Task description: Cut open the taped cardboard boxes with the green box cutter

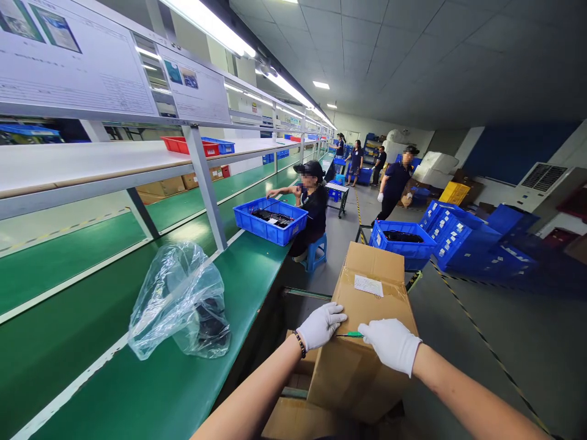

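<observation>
A tall brown cardboard box (373, 311) stands before me, a white label (368, 286) and clear tape on its top. My right hand (389, 342), in a white glove, is closed around a slim green-handled tool (354, 334). The tool's thin tip points left and lies at the near top edge of the box; whether it is a knife blade I cannot tell. On the left part of that edge my left hand (322, 325), also gloved, rests with its fingers stretched out over the cardboard, just beside the tip.
To the left runs a green workbench (247, 293) bearing a clear plastic bag (183, 299) with something dark inside. Further along, a blue bin (270, 223) sits by a seated person (314, 201). Another blue bin (403, 244) stands behind the box; stacked blue bins (472, 238) fill the right.
</observation>
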The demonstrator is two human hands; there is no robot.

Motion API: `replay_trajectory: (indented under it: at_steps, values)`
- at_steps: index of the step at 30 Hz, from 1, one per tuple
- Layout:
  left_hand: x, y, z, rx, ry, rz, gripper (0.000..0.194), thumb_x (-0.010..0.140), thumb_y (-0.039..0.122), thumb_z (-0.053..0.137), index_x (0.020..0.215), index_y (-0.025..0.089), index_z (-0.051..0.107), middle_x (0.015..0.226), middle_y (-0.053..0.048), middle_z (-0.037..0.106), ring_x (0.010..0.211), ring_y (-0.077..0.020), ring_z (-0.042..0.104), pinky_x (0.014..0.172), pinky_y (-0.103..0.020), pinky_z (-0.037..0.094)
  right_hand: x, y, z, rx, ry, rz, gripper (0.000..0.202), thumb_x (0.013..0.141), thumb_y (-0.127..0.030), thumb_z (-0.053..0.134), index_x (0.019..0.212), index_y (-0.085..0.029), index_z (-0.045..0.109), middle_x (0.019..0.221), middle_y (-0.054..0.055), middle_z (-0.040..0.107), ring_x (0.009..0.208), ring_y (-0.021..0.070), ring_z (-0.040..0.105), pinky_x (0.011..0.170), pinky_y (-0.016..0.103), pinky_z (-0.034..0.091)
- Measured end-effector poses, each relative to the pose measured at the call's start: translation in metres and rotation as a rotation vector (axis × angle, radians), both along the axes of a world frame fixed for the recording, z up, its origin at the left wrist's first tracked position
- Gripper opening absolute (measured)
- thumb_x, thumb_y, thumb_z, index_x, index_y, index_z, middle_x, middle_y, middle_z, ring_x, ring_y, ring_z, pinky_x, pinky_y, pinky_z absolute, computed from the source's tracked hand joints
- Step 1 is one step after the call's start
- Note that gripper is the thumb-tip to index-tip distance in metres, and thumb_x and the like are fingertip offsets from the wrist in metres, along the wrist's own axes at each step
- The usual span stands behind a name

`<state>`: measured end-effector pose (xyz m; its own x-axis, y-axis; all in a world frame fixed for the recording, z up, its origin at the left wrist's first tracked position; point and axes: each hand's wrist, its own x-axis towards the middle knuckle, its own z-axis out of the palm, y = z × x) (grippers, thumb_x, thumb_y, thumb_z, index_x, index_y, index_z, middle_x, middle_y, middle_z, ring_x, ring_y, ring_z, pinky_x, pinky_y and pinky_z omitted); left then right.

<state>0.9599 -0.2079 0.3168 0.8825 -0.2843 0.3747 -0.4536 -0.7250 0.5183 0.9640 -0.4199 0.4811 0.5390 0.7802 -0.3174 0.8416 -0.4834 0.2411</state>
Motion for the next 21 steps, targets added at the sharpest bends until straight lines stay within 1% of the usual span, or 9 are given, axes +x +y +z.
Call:
replay_trajectory:
  at_steps: [4,7,10,13,15,17,19,21]
  values:
    - [0.000,0.000,-0.001,0.005,-0.031,0.013,0.033,0.088,0.022,0.049,0.114,0.022,0.069,0.129,-0.009,0.062,0.122,-0.0224,0.054,0.111,-0.043,0.039,-0.003,0.003,0.005,-0.061,0.017,-0.014,0.024,0.082,-0.012,0.051,0.103,-0.017,0.061,0.089,0.011,0.070,0.080,0.0321,0.069,0.065,0.040,0.054]
    - [-0.001,0.000,0.001,0.006,-0.053,0.038,0.033,0.084,0.016,0.050,0.109,0.019,0.071,0.124,-0.010,0.064,0.118,-0.0224,0.056,0.109,-0.042,0.042,-0.004,-0.004,0.013,-0.135,0.018,-0.060,0.023,0.078,-0.009,0.054,0.097,-0.014,0.066,0.090,0.015,0.071,0.083,0.0353,0.069,0.068,0.045,0.055]
    - [-0.004,-0.003,0.003,0.011,-0.073,0.042,0.032,0.083,0.014,0.048,0.105,0.019,0.071,0.121,-0.009,0.065,0.114,-0.0214,0.058,0.108,-0.041,0.044,-0.004,-0.025,0.023,-0.171,0.016,-0.118,0.023,0.079,-0.006,0.053,0.093,-0.013,0.070,0.089,0.017,0.071,0.083,0.0372,0.068,0.068,0.047,0.055]
    - [-0.005,-0.005,0.006,0.029,-0.088,0.032,0.033,0.083,0.012,0.047,0.106,0.019,0.070,0.119,-0.008,0.065,0.112,-0.0209,0.059,0.109,-0.041,0.043,-0.001,-0.055,0.031,-0.217,-0.016,-0.210,0.029,0.079,-0.002,0.050,0.093,-0.012,0.073,0.090,0.018,0.071,0.085,0.0373,0.068,0.070,0.048,0.054]
    - [-0.005,-0.006,0.009,0.044,-0.093,0.033,0.035,0.082,0.010,0.045,0.107,0.017,0.069,0.119,-0.010,0.065,0.112,-0.0218,0.059,0.110,-0.043,0.041,-0.001,-0.076,0.033,-0.252,-0.048,-0.283,0.031,0.077,0.001,0.049,0.091,-0.011,0.074,0.089,0.020,0.071,0.084,0.0385,0.068,0.070,0.049,0.053]
    - [-0.007,-0.009,0.016,0.058,-0.095,0.032,0.035,0.083,0.008,0.043,0.106,0.016,0.068,0.119,-0.013,0.064,0.114,-0.0241,0.057,0.110,-0.047,0.040,-0.002,-0.094,0.033,-0.272,-0.062,-0.334,0.033,0.075,0.004,0.047,0.088,-0.010,0.074,0.087,0.021,0.071,0.083,0.0396,0.068,0.068,0.049,0.053]
    - [-0.012,-0.018,0.026,0.115,-0.106,0.057,0.033,0.083,0.009,0.043,0.104,0.017,0.068,0.117,-0.013,0.064,0.116,-0.0277,0.055,0.109,-0.052,0.040,-0.004,-0.107,0.032,-0.272,-0.060,-0.360,0.035,0.076,0.005,0.045,0.090,-0.011,0.074,0.087,0.020,0.071,0.083,0.0391,0.068,0.069,0.049,0.052]
    - [-0.023,-0.035,0.033,0.204,-0.143,0.090,0.030,0.086,0.013,0.043,0.105,0.018,0.066,0.118,-0.012,0.063,0.120,-0.0312,0.050,0.108,-0.056,0.037,-0.008,-0.115,0.030,-0.253,-0.061,-0.371,0.036,0.077,0.004,0.045,0.092,-0.011,0.073,0.089,0.019,0.071,0.085,0.0384,0.068,0.070,0.048,0.051]
